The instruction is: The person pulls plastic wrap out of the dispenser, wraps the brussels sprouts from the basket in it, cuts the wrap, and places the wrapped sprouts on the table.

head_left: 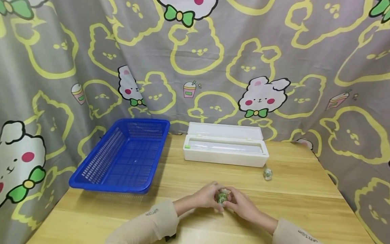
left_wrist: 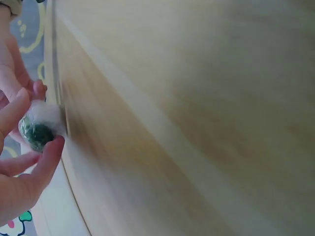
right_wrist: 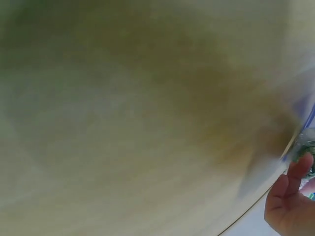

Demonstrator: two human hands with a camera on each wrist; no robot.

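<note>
Between both hands is a small green-and-white ball wrapped in clear plastic film (head_left: 222,197), low over the wooden table. My left hand (head_left: 208,195) grips it from the left, thumb and fingers curled around its side. From the right, my right hand (head_left: 243,205) pinches the same ball. The left wrist view shows the wrapped ball (left_wrist: 39,129) with dark green and whitish parts under the shiny film. At the right wrist view's edge, the right fingers (right_wrist: 294,174) cover part of it. A second film-wrapped green ball (head_left: 267,174) lies on the table, right of and beyond the hands.
A long white box (head_left: 223,162) with its lid raised stands at the back, a strip of clear film and a green slider on top. To the left is a blue plastic basket (head_left: 165,135). A patterned curtain (head_left: 210,81) hangs behind the wooden table (head_left: 304,189).
</note>
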